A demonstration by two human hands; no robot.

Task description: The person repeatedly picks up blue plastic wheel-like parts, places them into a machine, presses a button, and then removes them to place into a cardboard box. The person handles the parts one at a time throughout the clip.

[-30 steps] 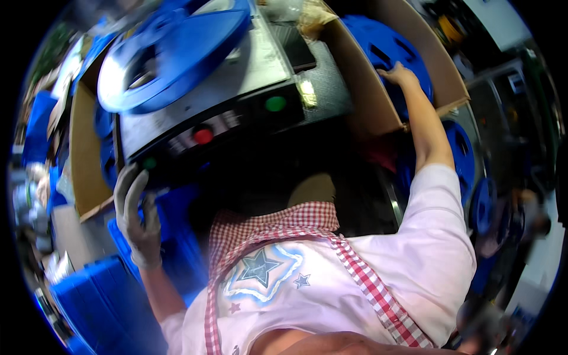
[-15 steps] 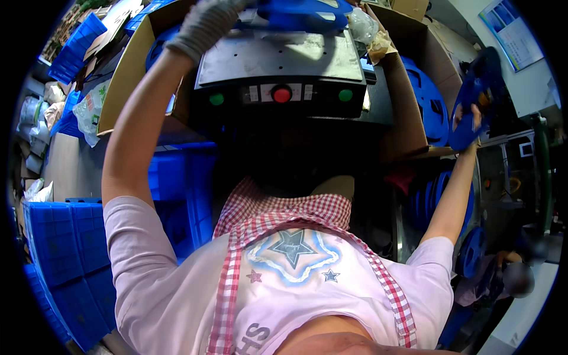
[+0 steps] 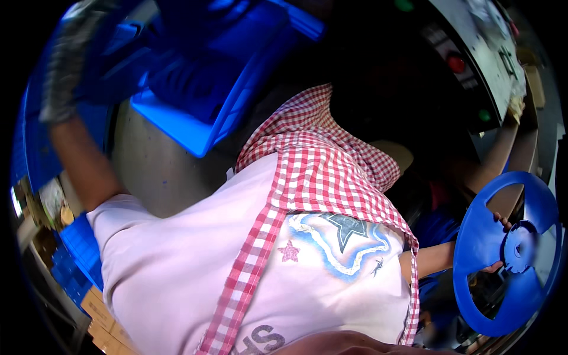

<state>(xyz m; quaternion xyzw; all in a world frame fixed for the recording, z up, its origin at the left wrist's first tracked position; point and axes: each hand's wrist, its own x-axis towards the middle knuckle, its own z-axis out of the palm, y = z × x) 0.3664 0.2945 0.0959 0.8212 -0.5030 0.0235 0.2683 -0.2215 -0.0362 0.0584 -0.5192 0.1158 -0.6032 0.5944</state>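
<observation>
Reel (image 3: pixel 519 248), blue, with a round central hub and wide openings, at the lower right, beside the person's body. The right hand (image 3: pixel 493 267) holds it from behind: digits show in two openings, on either side of a broad blue sector, the grip closed at the hub's edge. The left hand (image 3: pixel 64 68), in a greyish glove, is raised at the upper left beside blue surfaces; blur prevents telling how far its grip is open or whether it has hold of anything. Between the hands: blue crate (image 3: pixel 236 109) and red-checked apron (image 3: pixel 331 160). Upper right: machine (image 3: pixel 488 38) with red button (image 3: pixel 455 63).
</observation>
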